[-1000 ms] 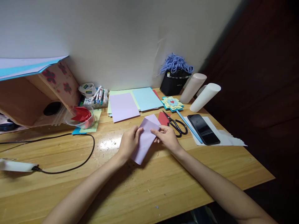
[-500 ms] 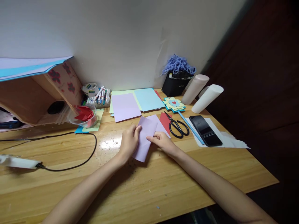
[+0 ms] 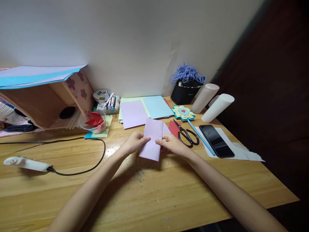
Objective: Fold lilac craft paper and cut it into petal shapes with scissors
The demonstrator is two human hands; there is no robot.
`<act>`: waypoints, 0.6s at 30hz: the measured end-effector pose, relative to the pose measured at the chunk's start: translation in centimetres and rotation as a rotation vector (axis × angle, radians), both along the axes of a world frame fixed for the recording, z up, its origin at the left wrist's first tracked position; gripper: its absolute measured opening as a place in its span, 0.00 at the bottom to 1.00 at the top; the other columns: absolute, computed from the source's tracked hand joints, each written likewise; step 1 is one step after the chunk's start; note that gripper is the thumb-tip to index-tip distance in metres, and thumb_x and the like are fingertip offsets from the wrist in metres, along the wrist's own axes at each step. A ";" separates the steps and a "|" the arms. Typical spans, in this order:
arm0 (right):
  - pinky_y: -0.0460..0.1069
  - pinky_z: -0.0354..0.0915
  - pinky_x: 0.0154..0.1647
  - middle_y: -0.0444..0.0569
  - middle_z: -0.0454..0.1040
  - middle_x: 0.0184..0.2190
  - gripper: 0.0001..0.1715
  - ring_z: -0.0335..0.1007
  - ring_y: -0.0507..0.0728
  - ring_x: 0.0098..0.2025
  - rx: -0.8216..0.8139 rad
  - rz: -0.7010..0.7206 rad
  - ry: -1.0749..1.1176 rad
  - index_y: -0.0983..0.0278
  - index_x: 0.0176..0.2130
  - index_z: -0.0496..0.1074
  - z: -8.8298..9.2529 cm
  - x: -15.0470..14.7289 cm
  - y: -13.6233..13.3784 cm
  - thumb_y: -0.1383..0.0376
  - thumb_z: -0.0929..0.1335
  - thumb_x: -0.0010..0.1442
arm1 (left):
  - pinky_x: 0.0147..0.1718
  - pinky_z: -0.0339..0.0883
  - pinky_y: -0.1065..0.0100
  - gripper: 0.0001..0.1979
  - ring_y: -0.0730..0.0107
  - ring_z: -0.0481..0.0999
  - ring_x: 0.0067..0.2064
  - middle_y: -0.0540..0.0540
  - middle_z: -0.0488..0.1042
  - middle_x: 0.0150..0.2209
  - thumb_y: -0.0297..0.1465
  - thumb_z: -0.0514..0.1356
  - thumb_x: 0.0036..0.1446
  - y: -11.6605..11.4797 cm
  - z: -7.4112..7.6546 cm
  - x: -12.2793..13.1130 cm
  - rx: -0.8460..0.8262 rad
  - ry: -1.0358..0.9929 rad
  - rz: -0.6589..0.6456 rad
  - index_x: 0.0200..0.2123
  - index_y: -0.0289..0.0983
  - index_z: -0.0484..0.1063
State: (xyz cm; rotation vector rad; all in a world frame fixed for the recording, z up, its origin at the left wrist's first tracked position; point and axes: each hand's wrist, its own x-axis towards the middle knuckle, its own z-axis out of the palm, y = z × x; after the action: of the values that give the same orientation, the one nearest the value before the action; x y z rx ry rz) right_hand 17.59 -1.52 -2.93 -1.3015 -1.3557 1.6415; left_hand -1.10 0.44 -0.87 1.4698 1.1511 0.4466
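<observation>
A folded lilac paper sheet (image 3: 152, 139) lies on the wooden desk (image 3: 154, 187) in front of me. My left hand (image 3: 134, 144) pinches its left edge, thumb on top. My right hand (image 3: 172, 145) pinches its right edge, fingers closed on the paper. Under the sheet's far right corner lies another lilac piece and a red paper piece (image 3: 174, 128).
Black scissors (image 3: 187, 135), a blue pencil (image 3: 200, 137) and a phone (image 3: 216, 140) lie right. A coloured paper stack (image 3: 145, 109), markers (image 3: 108, 102), a bowl of red paper (image 3: 95, 121), a glue gun (image 3: 26, 163) with black cord and a cardboard box (image 3: 43, 100) are left.
The lilac sheet has turned from tilted to nearly square with me and looks shorter. Both hands have shifted to its side edges. The view has moved slightly.
</observation>
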 end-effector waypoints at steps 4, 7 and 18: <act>0.47 0.63 0.27 0.46 0.73 0.22 0.22 0.68 0.51 0.23 0.016 -0.077 0.045 0.68 0.27 0.69 -1.0 -0.6 -0.3 0.51 0.71 0.43 | 0.21 0.50 0.73 0.17 0.78 0.59 0.21 0.52 0.64 0.19 0.41 0.56 0.48 0.1 -0.3 0.0 0.057 0.011 0.035 0.22 0.31 0.67; 0.48 0.64 0.31 0.47 0.74 0.25 0.24 0.70 0.53 0.27 0.064 -0.102 0.109 0.68 0.29 0.69 -1.5 -0.8 -0.4 0.49 0.71 0.44 | 0.22 0.51 0.73 0.17 0.77 0.60 0.21 0.51 0.65 0.20 0.41 0.56 0.48 0.3 -0.5 0.0 0.075 -0.021 0.062 0.23 0.31 0.68; 0.47 0.64 0.24 0.44 0.73 0.22 0.21 0.69 0.54 0.24 0.134 -0.242 0.102 0.67 0.30 0.68 -2.7 -0.2 -0.2 0.51 0.70 0.46 | 0.22 0.61 0.73 0.16 0.74 0.70 0.24 0.46 0.73 0.23 0.39 0.62 0.46 0.4 -0.7 1.1 -0.229 -0.162 0.054 0.26 0.29 0.73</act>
State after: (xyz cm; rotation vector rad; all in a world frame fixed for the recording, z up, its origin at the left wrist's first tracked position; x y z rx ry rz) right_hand 17.39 -1.75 -5.63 -1.2330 -1.1759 1.4088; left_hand 0.00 0.81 -1.59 1.1850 1.0762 0.4470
